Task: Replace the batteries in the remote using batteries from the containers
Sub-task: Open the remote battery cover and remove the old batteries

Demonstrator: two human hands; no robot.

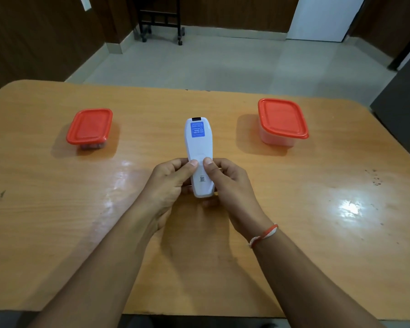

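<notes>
A white remote (197,145) is held back side up above the middle of the wooden table (57,209), with a blue label near its far end. My left hand (169,183) and my right hand (227,183) both grip its near end, and both thumbs press on the battery cover. A small clear container with a red lid (89,126) stands on the table at the left. A larger clear container with a red lid (282,118) stands at the right. Both lids are on, so the contents are hard to make out.
The table's far edge runs behind the containers, with a tiled floor beyond it. A black wheeled frame (160,20) stands at the far wall and a dark cabinet (402,110) at the right edge.
</notes>
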